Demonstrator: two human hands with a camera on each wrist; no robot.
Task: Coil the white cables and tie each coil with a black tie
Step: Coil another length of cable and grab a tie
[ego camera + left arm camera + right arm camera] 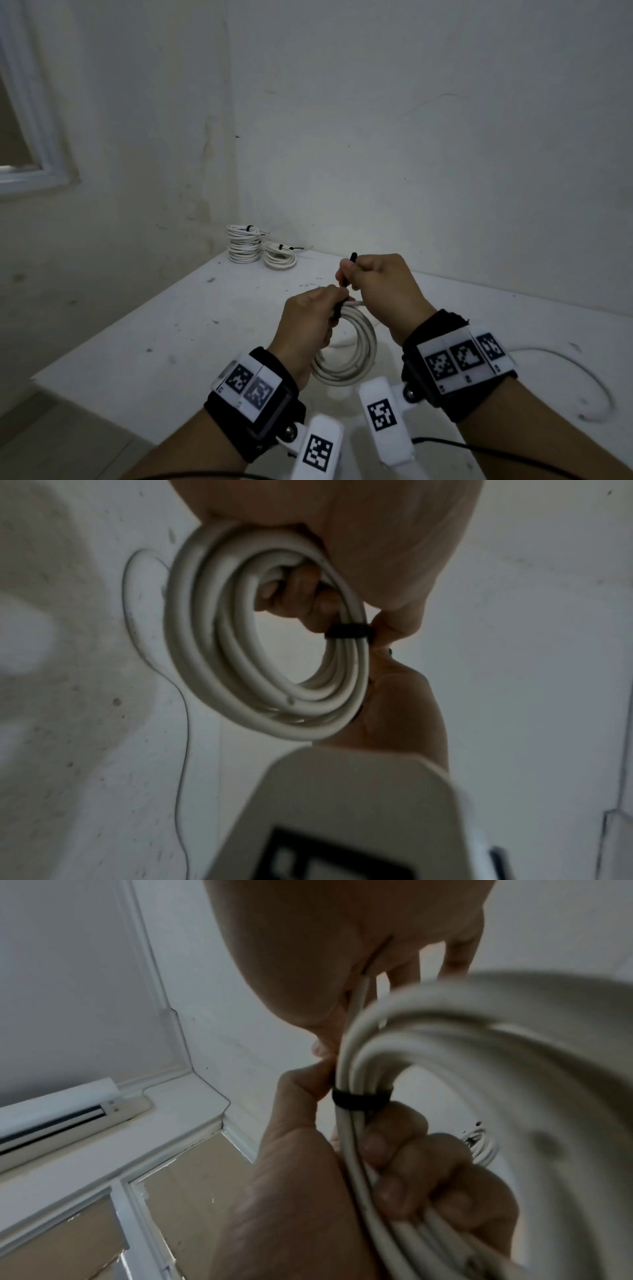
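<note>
Now the tying step is in hand, out over the white table. Largest first: the white coil hangs upright above the tabletop, several rounds of smooth, thick cable bunched into a neat ring, one short end poking out near the top. Left hand is clamped round the bundle, fingers curled through the ring and thumb pressing just beside the wrap. Right hand is closed on the free tail of the black tie, pinching it and drawing it up and away. Down at the bundle, the tie's band already circles all the strands, snug by the look of it. Next move, I'd judge, calls for a firm last pull or tuck while the left hand keeps the loops from springing apart. Back in the corner, two finished coils sit tied, and one loose cable curves across the table at right.
</note>
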